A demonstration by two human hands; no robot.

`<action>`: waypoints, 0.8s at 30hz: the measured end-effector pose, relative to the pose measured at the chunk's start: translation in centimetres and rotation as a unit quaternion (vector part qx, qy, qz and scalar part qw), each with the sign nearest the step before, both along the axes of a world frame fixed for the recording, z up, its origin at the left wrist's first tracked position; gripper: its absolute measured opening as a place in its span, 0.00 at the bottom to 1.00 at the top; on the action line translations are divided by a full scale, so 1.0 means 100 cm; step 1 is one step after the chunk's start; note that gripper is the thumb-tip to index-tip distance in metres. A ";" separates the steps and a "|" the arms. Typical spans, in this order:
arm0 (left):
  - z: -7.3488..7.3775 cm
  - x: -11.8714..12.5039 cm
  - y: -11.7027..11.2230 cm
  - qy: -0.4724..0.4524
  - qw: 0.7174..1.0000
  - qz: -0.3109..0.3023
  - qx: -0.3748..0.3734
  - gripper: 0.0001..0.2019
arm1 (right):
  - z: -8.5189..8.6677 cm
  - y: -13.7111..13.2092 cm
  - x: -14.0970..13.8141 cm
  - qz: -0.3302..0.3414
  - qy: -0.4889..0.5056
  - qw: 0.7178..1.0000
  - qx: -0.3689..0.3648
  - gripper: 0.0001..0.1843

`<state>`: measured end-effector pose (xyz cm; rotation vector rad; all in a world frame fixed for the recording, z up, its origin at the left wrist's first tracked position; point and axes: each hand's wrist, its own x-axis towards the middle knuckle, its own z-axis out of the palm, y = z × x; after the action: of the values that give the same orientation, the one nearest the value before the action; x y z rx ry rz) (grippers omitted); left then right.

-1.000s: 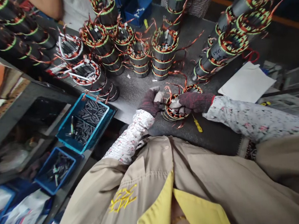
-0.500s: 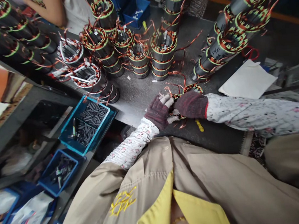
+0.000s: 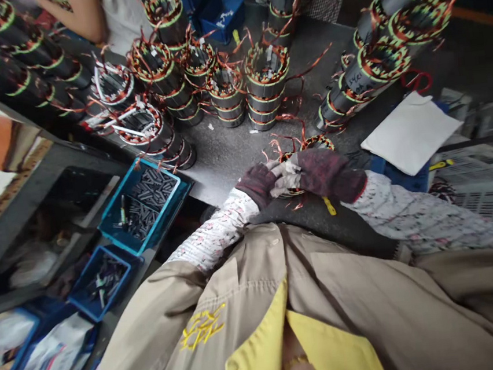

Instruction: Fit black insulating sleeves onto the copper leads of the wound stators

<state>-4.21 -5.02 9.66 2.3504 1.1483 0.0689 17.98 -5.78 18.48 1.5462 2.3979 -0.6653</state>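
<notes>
A motor stator [image 3: 319, 142] with copper windings stands on the bench in front of me, its near side largely covered by my hands. My left hand [image 3: 260, 183], in a dark glove with pale fingertips, lies at its left rim with the fingers bent inward. From the right, my right hand [image 3: 317, 172] reaches over the stator in a matching glove, its fingers curled. The fingertips of both hands meet above the windings. What they pinch is too small or hidden to tell. Loose copper wire ends stick up behind my fingers.
Several wound stators [image 3: 267, 78] stand in stacks across the back of the bench. More stator stacks [image 3: 362, 78] lean at the right, near white paper [image 3: 411, 131]. A blue bin [image 3: 105, 219] of small dark pieces sits left. A yellow-handled tool [image 3: 329, 206] lies nearby. Another person's arm [image 3: 82, 17] shows at the far left.
My right forearm has swung lower, and its fingers now reach left to meet those of my left hand. The left fingers have drawn in and bent. The view has shifted slightly.
</notes>
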 end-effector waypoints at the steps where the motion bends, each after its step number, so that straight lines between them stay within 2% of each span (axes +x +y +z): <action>1: 0.009 -0.001 0.004 0.008 0.999 0.020 -0.024 0.33 | -0.001 -0.001 -0.003 -0.015 -0.029 0.999 -0.008 0.21; 3: 0.026 0.002 0.009 0.053 0.995 0.057 -0.057 0.29 | -0.010 -0.007 -0.012 -0.028 -0.071 0.997 -0.018 0.19; 6: 0.047 0.019 0.004 0.155 0.985 0.054 -0.058 0.23 | -0.036 -0.023 -0.025 -0.037 -0.072 0.997 -0.014 0.19; 8: 0.052 0.031 0.001 0.192 0.980 0.043 -0.042 0.21 | -0.052 -0.032 -0.030 -0.063 -0.065 0.996 0.001 0.22; 10: 0.050 0.035 0.004 0.186 0.980 0.048 -0.050 0.20 | -0.059 -0.035 -0.032 -0.072 -0.063 0.995 0.009 0.24; 13: 0.035 0.031 0.021 0.088 0.985 0.121 -0.091 0.20 | -0.053 -0.033 -0.033 -0.057 -0.070 0.996 -0.006 0.24; 15: 0.019 0.031 0.030 -0.013 0.979 0.189 -0.078 0.22 | -0.047 -0.031 -0.037 -0.058 -0.069 0.996 -0.011 0.23; 17: 0.001 0.040 0.032 -0.096 0.968 0.224 -0.054 0.26 | -0.045 -0.031 -0.040 -0.074 -0.065 0.995 -0.006 0.22; 19: -0.018 0.050 0.027 -0.164 0.954 0.244 -0.060 0.29 | -0.050 -0.031 -0.037 -0.088 -0.057 0.994 -0.001 0.20; 21: -0.037 0.054 0.022 -0.251 0.925 0.274 -0.085 0.30 | -0.058 -0.029 -0.020 -0.095 -0.036 0.995 0.007 0.19; 24: -0.063 0.035 0.022 -0.402 0.854 0.318 -0.088 0.27 | -0.070 -0.018 0.026 -0.135 0.027 0.989 0.058 0.22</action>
<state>-0.75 -2.84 3.35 1.4097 1.3193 1.0222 20.62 -7.60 11.53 1.9486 2.3239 -0.6322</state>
